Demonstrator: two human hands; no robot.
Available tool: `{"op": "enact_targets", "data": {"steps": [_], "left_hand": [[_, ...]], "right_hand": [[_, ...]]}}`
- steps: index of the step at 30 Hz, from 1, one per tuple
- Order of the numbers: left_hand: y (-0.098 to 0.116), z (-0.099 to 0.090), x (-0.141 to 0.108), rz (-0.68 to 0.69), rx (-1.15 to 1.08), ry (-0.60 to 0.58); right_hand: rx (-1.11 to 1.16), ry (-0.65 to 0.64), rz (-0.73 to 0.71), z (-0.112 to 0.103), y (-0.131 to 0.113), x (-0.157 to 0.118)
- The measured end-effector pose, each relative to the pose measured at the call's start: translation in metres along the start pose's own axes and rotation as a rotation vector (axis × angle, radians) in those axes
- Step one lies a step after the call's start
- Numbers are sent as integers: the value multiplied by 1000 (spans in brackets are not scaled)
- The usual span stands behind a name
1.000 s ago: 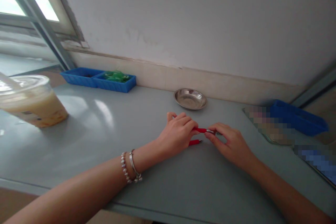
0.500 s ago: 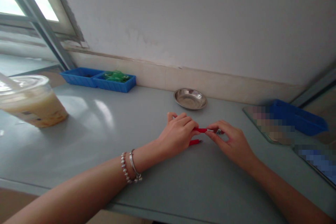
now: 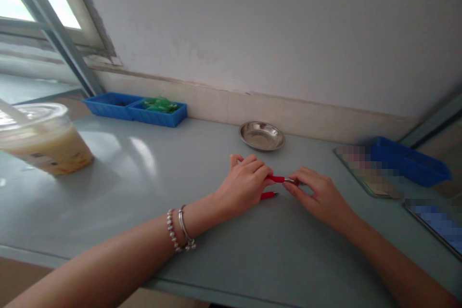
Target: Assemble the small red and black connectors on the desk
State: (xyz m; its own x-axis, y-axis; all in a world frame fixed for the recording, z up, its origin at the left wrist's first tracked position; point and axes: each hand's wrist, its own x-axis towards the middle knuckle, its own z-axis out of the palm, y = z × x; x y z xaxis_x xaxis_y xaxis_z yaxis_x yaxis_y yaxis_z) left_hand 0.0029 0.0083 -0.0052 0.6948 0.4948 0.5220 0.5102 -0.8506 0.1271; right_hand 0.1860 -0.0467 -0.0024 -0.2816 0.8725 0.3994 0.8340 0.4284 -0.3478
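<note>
left hand (image 3: 243, 185): fingers clamped on two red pens (image 3: 277, 179)
right hand (image 3: 321, 197): fingers together on metal tip (image 3: 289, 180)
steel dish (image 3: 262, 135): 12 o'clock from hands

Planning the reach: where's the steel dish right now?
Head view: the steel dish sits by the wall, just beyond the left hand, right of the divided blue tray.

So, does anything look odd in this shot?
The red pen looks to be in two pieces: one with a metal end between the left hand and right hand, and a pointed one below the left hand. The flat item at right is pixelated.
</note>
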Motion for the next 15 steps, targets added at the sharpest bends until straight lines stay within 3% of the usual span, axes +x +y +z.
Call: {"op": "enact_targets", "data": {"steps": [9, 15], "left_hand": [[2, -2, 0, 2, 2, -36], [1, -1, -1, 19, -1, -57]], "right_hand": [[29, 64, 10, -1, 0, 1], [0, 36, -34, -1, -3, 2]]}}
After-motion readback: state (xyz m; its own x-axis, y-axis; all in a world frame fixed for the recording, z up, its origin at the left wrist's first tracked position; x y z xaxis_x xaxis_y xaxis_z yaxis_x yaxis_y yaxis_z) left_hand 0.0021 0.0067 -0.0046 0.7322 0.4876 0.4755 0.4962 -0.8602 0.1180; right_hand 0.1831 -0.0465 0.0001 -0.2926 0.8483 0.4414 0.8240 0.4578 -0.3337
